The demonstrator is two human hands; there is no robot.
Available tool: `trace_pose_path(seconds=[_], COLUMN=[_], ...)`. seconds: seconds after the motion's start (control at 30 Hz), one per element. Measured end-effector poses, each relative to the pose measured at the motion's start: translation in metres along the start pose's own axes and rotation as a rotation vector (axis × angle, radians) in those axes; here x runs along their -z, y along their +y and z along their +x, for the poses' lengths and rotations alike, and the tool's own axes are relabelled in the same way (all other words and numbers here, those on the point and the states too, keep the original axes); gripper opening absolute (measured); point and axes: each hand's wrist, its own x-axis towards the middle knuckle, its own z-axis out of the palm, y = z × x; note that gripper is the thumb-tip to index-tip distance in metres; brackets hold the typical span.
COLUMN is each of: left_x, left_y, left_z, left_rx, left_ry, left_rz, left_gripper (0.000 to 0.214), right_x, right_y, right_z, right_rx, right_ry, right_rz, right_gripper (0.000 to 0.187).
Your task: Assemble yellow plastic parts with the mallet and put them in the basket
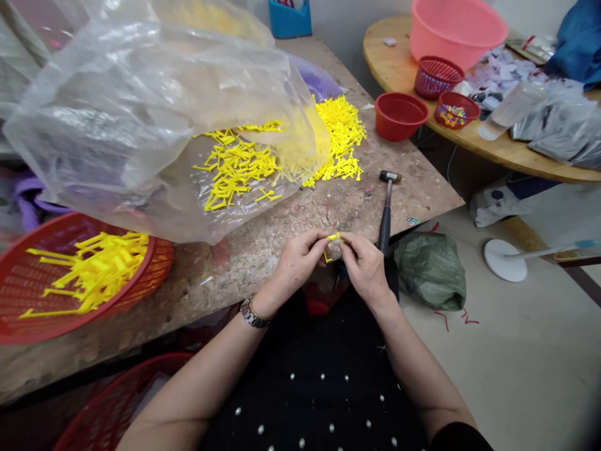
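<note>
Close to the table's front edge, my left hand (299, 258) and my right hand (366, 263) meet fingertip to fingertip. Between them is a small yellow plastic piece (333, 237), pinched from both sides; the fingers cover much of it. Straight ahead, more yellow plastic pieces (239, 166) lie in the mouth of a clear plastic bag (141, 94). A pile of smaller yellow parts (340, 134) sits right of the bag. The hammer (386, 210) rests at my right, its dark handle towards me.
At left, a red basket (162, 263) holds long yellow pieces. A red bowl (401, 117) stands at the worktable's (291, 216) far right corner. Beyond are a wooden table (385, 47) and a pink basin (457, 31). A green bag (432, 269) lies on the floor.
</note>
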Motion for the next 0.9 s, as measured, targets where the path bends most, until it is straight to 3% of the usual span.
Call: trace_pose_path(seconds=[0.47, 0.9], left_x=[-0.004, -0.008], left_y=[0.004, 0.005], left_z=[-0.003, -0.006], left_rx=[-0.053, -0.048], left_ry=[0.026, 0.016], left_rz=[0.14, 0.109], left_gripper=[0.022, 0.022], right_x=[-0.001, 0.0], right_y=[0.0, 0.003], right_z=[-0.009, -0.011], right_rx=[0.016, 0.004], right_ry=[-0.027, 0.029], right_rz=[-0.067, -0.042], right_gripper=[0.027, 0.026])
